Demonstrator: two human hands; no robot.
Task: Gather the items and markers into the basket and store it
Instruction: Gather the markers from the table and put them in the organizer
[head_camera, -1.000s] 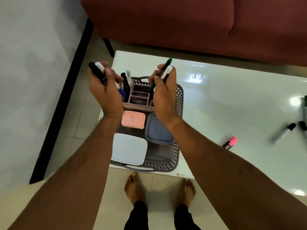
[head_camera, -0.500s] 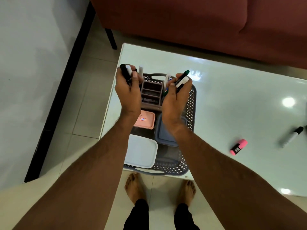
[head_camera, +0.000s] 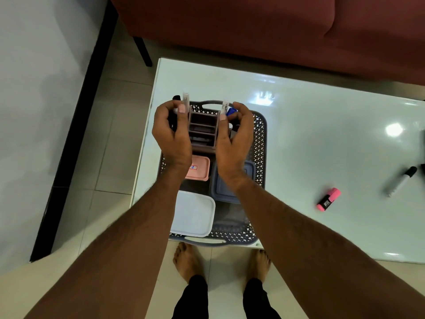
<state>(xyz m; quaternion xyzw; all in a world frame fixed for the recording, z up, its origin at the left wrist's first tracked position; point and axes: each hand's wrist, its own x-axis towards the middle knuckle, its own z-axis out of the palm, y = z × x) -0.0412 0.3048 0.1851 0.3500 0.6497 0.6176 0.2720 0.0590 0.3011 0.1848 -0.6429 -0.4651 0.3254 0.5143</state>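
Observation:
A grey perforated basket [head_camera: 260,134] sits at the left end of the white table [head_camera: 322,125]. Inside it stand a mauve organizer [head_camera: 203,130], a pink box [head_camera: 200,168], a blue-grey box [head_camera: 230,192] and a white box [head_camera: 194,214]. My left hand [head_camera: 172,137] grips a black marker [head_camera: 176,98] and a white marker [head_camera: 185,97] at the organizer's left side. My right hand [head_camera: 235,141] curls at the organizer's right side, thumb pinching another white marker [head_camera: 224,107]; a blue cap [head_camera: 231,111] shows beside it.
On the table to the right lie a pink highlighter [head_camera: 328,199] and a black-capped marker [head_camera: 401,181], with more pens cut off at the right edge [head_camera: 422,169]. A red sofa [head_camera: 253,31] stands behind the table. My bare feet are below the basket.
Both hands have come down and closer to the organizer's two sides. The green marker that my right hand held is out of sight now.

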